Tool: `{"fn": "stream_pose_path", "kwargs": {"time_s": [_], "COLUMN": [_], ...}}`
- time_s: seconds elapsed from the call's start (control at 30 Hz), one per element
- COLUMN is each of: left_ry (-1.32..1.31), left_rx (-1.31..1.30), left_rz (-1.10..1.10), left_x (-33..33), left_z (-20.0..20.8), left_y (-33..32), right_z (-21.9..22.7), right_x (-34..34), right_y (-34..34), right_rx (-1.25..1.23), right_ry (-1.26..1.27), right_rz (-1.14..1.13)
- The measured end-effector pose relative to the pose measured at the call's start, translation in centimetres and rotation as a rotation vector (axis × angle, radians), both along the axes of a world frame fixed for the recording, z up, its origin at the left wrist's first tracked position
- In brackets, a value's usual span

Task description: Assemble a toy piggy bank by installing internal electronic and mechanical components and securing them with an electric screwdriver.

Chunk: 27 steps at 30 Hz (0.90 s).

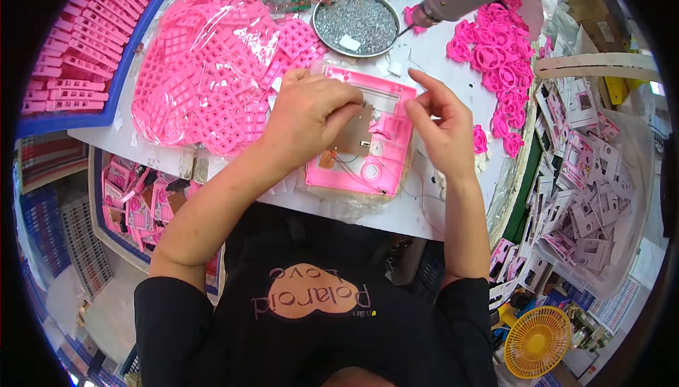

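Note:
A pink plastic casing (322, 178) lies open side up in front of me, on a clear-wrapped block. Inside it sits a brown circuit board (351, 139) with thin wires, and near the lower right corner a round part (371, 170). My left hand (308, 114) is over the casing's left half, thumb and fingers closed together above the board; whatever they pinch is hidden. Beside the casing's right rim is my right hand (445, 122), its index finger stretched out apart from the thumb and the other fingers curled. Nothing shows in it.
A round tray of small screws (357, 26) stands behind the casing. An electric screwdriver (453, 5) hangs at upper right, near pink ring-shaped parts (495, 54). Bagged pink keypads (205, 68) lie left, beside a blue bin (117, 97). Printed cards (587, 203) fill a right-hand tub.

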<state>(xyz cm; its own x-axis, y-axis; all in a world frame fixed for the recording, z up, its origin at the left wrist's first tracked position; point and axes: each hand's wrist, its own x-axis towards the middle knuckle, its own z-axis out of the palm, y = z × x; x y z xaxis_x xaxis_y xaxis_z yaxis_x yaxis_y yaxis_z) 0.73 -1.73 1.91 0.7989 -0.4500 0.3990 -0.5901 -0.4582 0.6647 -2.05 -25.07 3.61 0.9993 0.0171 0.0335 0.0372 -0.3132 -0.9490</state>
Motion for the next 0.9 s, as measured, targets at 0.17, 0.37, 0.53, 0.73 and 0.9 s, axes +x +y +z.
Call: {"fn": "stream_pose_path", "kwargs": {"time_s": [0.17, 0.37, 0.53, 0.73, 0.9], "left_ry": [0.02, 0.122, 0.147, 0.147, 0.109], "left_rx": [-0.022, -0.001, 0.004, 0.019, 0.044], "left_rz": [0.026, 0.111, 0.098, 0.088, 0.04], "left_x": [-0.9, -1.2, -0.7, -0.8, -0.7], "left_z": [0.2, -0.2, 0.0, 0.2, 0.2], "left_y": [-0.2, -0.1, -0.4, 0.7, 1.0], "right_z": [-1.2, -2.0, -8.3, -3.3, 4.8], "right_x": [7.2, 21.6, 27.7, 20.2, 4.8], "right_y": [-7.9, -8.0, -6.7, -11.9, -16.5], "right_rx": [-0.258, -0.727, -0.839, -0.257, -0.09], "right_ry": [-0.014, -0.211, -0.433, -0.344, -0.719], "right_rz": [-0.101, -0.045, -0.204, -0.449, -0.738]}}
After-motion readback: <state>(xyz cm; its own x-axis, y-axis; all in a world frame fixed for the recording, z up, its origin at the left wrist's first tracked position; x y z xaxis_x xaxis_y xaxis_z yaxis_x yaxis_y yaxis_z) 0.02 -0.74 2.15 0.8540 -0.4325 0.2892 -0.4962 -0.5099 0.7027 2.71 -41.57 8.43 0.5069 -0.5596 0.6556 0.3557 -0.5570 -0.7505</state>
